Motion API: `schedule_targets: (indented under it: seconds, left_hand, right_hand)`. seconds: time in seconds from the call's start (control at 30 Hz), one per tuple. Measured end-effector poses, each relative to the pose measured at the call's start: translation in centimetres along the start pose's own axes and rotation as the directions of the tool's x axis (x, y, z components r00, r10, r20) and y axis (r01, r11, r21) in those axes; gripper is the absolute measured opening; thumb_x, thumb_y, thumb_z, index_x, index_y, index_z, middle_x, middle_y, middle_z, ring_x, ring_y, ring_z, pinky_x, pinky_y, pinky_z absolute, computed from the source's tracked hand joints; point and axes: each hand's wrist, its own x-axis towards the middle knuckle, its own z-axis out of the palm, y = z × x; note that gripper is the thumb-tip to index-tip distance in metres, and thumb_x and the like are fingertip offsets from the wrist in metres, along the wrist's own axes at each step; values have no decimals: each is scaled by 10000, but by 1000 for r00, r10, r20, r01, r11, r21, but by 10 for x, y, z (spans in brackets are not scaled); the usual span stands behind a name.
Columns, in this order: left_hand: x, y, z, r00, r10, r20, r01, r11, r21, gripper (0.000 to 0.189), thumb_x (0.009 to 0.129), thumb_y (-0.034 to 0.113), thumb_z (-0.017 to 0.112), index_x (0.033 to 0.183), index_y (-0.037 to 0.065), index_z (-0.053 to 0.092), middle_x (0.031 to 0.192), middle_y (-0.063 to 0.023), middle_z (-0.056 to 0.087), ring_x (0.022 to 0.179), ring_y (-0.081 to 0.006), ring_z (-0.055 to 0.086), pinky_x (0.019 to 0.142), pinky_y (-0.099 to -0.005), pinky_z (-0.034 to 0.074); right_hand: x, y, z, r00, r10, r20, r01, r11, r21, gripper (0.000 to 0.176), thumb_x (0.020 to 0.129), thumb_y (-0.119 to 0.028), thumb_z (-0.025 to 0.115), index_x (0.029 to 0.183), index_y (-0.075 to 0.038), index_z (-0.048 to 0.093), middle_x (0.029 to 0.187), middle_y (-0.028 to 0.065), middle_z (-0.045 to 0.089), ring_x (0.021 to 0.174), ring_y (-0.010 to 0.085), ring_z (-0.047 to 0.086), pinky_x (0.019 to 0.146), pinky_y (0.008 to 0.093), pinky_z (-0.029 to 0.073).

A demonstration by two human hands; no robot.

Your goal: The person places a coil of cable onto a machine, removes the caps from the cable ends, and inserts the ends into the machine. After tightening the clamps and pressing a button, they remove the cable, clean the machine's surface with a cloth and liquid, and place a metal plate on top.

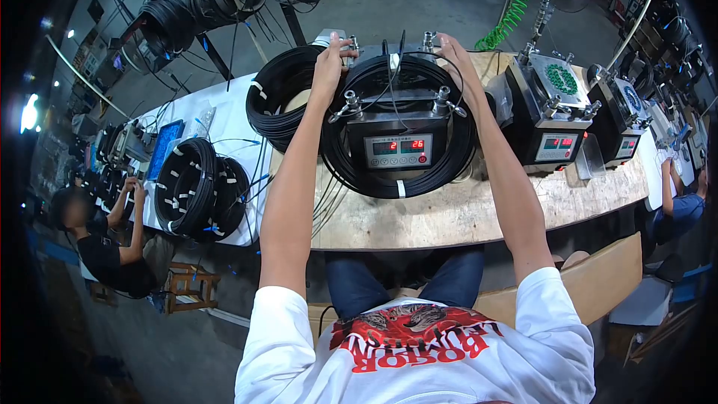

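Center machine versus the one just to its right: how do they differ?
The center machine has a black cable coil looped around it; the right machine has green pieces on top.
The center machine squarely faces the camera; the right machine sits angled.
Both have lit red displays and metal knobs.

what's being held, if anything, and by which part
The left hand and right hand are at the far corner knobs of the digital-display machine between the arms; whether they grip cannot be told.
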Motion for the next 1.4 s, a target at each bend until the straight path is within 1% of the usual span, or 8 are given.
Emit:
schedule_targets:
  seconds: [0.1,0.37,0.47,0.57,0.7,1.07,1.3,1.4]
  left_hand:
    - [0,-1,0,1000,6,-15,-6,1000,-4,751,1056,641,364,1273,-6,676,919,-69,723,743,-134,522,695,-278,430]
    - [2,-5,-1,999,-8,45,10,999,-37,699,1056,623,397,1299,24,661,988,-84,691,759,-124,509,696,-276,417]
    - [-2,3,-1,997,-22,76,21,1000,13,768,1041,664,377,1387,13,591,1098,-139,687,1114,-226,610,1043,-425,438]
    - [-3,2,2,1000,1,10,-1,1000,-13,669,1064,598,405,1299,26,661,981,-78,686,829,-138,529,723,-283,424]
    - [0,-1,0,1000,10,27,-11,1000,18,667,1069,590,400,1299,20,660,996,-81,687,837,-143,546,752,-289,445]
    - [0,-4,1,998,-3,57,5,999,-41,608,1068,552,454,1267,16,661,1003,-68,677,904,-156,560,876,-321,471]
    - [1,-4,0,1000,6,28,-6,1000,-18,619,1062,563,457,1305,26,646,994,-59,678,874,-141,546,814,-317,465]
    - [2,-4,0,1000,-3,14,3,1000,-15,634,1061,569,454,1320,21,641,990,-62,679,872,-147,556,801,-312,465]
  right_hand:
    - [-3,-5,2,1000,19,12,-20,995,94,569,1069,-475,508,1430,-36,533,1085,54,572,976,137,543,854,285,469]
    - [-7,-9,0,999,2,-54,1,998,56,521,1077,-449,505,1395,-41,563,1054,33,561,920,100,539,789,274,500]
    - [-3,-4,2,998,-29,-59,32,999,44,496,1076,-428,517,1380,-41,573,1039,14,552,895,80,525,759,260,490]
    - [-3,-6,-1,999,34,-29,-32,998,56,488,1073,-416,527,1380,-39,572,1037,3,549,903,77,513,759,245,468]
    - [7,10,-1,999,-45,-4,45,995,92,494,1069,-413,537,1394,-42,563,1047,1,548,929,89,503,791,235,443]
    - [-7,-13,3,999,18,-35,-16,998,65,564,1061,-456,543,1428,-28,519,1085,38,579,964,107,546,815,258,472]
    - [-1,-5,-2,999,39,4,-39,998,40,570,1056,-462,553,1417,-22,530,1087,30,579,957,107,545,801,251,472]
    - [4,2,0,999,-54,9,53,998,33,582,1054,-466,554,1431,-24,517,1110,34,578,975,116,553,819,253,476]
